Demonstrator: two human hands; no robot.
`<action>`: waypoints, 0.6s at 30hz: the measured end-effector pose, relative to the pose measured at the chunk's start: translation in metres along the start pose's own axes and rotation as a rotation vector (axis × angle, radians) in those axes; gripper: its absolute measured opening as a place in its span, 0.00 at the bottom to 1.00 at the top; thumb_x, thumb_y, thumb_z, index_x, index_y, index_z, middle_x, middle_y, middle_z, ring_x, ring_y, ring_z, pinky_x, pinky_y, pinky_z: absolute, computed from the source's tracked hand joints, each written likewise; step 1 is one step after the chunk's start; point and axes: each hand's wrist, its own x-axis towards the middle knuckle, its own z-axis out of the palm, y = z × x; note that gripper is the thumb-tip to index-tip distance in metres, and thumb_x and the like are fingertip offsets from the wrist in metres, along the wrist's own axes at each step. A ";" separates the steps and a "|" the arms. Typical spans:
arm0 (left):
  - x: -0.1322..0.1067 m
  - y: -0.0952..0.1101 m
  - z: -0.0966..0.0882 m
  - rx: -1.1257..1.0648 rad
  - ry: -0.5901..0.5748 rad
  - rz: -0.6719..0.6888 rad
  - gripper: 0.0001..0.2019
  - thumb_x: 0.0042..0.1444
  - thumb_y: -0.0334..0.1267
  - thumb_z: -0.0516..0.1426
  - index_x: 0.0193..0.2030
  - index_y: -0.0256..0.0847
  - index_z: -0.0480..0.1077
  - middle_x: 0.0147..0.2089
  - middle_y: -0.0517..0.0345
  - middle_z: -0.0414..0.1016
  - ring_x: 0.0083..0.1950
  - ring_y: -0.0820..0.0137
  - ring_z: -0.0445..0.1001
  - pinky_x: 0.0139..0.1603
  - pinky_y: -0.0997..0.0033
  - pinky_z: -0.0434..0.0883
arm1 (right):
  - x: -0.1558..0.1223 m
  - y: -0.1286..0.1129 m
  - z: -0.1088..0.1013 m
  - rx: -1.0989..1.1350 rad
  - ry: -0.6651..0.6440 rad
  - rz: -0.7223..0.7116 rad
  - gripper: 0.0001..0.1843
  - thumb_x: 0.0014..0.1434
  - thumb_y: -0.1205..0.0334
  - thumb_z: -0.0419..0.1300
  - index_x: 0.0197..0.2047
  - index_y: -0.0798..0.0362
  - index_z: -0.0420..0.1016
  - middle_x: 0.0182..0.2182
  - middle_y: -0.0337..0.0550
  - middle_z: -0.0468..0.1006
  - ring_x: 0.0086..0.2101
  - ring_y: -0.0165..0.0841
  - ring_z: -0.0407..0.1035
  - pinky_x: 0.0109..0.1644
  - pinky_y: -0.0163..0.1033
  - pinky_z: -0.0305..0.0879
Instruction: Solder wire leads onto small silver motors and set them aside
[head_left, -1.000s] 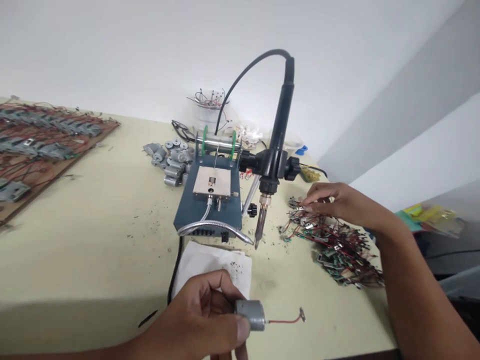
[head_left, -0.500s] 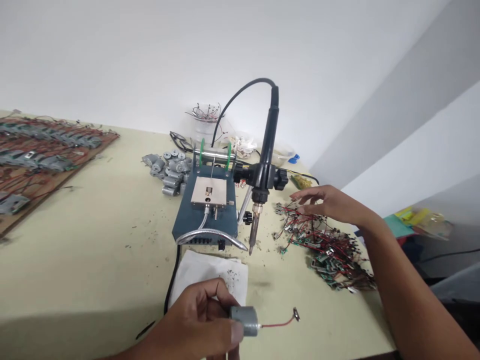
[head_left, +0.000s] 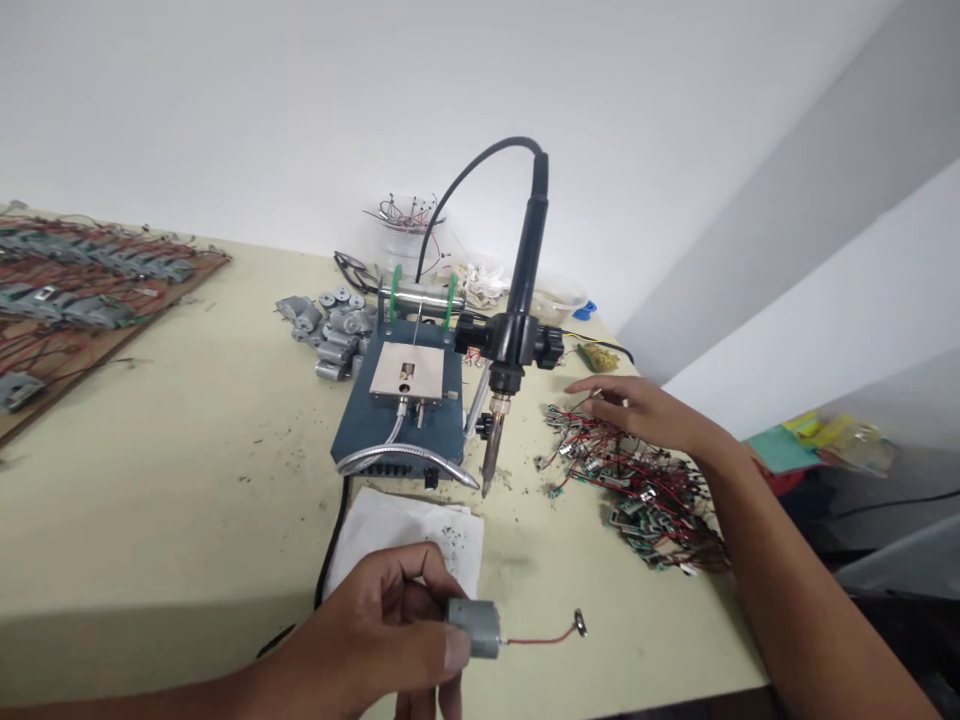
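My left hand (head_left: 382, 625) at the bottom of the view is shut on a small silver DC motor (head_left: 474, 628). A thin red wire (head_left: 540, 640) runs from the motor to a small metal terminal (head_left: 580, 623), which hangs free over the table. Just behind that hand lies a white paper tissue (head_left: 405, 535) with dark specks. My right hand (head_left: 630, 410) hovers open above a tangled heap of red-wired parts with green boards (head_left: 637, 495), its fingers close to the heap's far edge. A black soldering iron (head_left: 517, 330) stands clamped in a holder, its tip pointing down between my hands.
A blue solder station (head_left: 397, 430) with a spool holder stands mid-table. Several bare motors (head_left: 330, 335) lie behind it. A wooden board with rows of wired motors (head_left: 75, 320) lies far left. A clear cup of wires (head_left: 405, 240) stands at the back; a wall bounds the right.
The whole scene has shifted slightly left in view as my head turned. My left hand still grips the motor, and my right hand stays over the heap.
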 end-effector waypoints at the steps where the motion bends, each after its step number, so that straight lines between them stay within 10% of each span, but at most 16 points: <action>1: 0.002 -0.001 -0.001 0.007 -0.025 0.011 0.21 0.49 0.54 0.69 0.35 0.43 0.65 0.23 0.60 0.79 0.15 0.75 0.70 0.14 0.80 0.58 | 0.002 0.000 0.004 -0.003 -0.005 -0.022 0.19 0.69 0.47 0.61 0.55 0.48 0.80 0.52 0.49 0.82 0.49 0.43 0.75 0.56 0.53 0.70; 18: 0.011 -0.008 -0.010 -0.014 -0.091 0.009 0.21 0.48 0.53 0.69 0.35 0.44 0.64 0.21 0.61 0.79 0.14 0.73 0.70 0.15 0.78 0.61 | -0.001 0.009 0.004 0.271 0.127 -0.059 0.17 0.65 0.47 0.66 0.41 0.55 0.78 0.35 0.40 0.80 0.33 0.32 0.74 0.40 0.42 0.74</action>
